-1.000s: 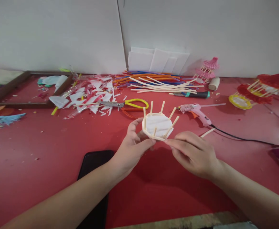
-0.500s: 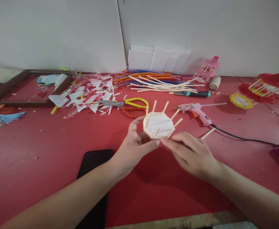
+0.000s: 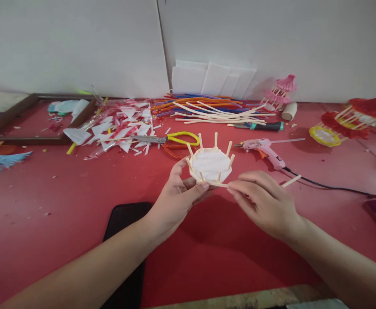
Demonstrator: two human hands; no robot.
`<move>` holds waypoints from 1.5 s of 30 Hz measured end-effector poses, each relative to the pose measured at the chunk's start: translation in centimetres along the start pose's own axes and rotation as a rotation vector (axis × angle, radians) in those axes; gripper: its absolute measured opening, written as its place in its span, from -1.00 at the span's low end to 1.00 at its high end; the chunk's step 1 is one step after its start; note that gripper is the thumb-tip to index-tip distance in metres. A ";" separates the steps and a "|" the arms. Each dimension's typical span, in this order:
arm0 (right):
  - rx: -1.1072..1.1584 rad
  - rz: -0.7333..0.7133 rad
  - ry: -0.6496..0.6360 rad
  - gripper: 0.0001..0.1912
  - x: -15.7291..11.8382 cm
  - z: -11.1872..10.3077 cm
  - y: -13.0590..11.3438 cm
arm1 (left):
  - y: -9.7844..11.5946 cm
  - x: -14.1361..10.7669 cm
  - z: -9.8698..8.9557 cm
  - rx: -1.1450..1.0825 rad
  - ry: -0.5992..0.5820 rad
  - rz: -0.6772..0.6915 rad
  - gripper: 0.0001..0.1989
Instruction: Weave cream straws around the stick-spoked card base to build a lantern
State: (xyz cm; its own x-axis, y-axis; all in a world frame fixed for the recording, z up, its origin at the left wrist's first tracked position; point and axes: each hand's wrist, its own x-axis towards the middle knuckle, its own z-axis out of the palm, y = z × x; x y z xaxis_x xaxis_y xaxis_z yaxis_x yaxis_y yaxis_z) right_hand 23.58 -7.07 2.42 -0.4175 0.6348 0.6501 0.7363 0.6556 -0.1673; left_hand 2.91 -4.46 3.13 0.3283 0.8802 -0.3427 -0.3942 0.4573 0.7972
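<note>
Turned the base slightly, gripped in the left hand above the counter. Pinched the strip near its end with the right hand, best kept taut and flush.

We can't see every fingertip of the left hand behind the white, many-sided disc, nor all the flat black slab beneath the forearm, while the picture's edge crops the brown rectangular frame.

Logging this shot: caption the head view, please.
Left hand holds a white disc ringed with short upright sticks; right hand pinches its near edge.
</note>
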 end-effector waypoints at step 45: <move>0.583 0.571 -0.085 -0.91 0.4 -0.4 0.4 | 0.1 0.2 -0.6 0.083 -0.180 0.021 -0.16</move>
State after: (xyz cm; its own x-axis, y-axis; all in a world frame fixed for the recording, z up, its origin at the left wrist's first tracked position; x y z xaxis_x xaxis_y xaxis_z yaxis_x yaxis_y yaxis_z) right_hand 23.90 -6.72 2.96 -0.1182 0.9487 0.2934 0.4626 0.3140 -0.8291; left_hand 2.45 -4.18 2.88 0.4720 0.8491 -0.2373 -0.3324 0.4207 0.8441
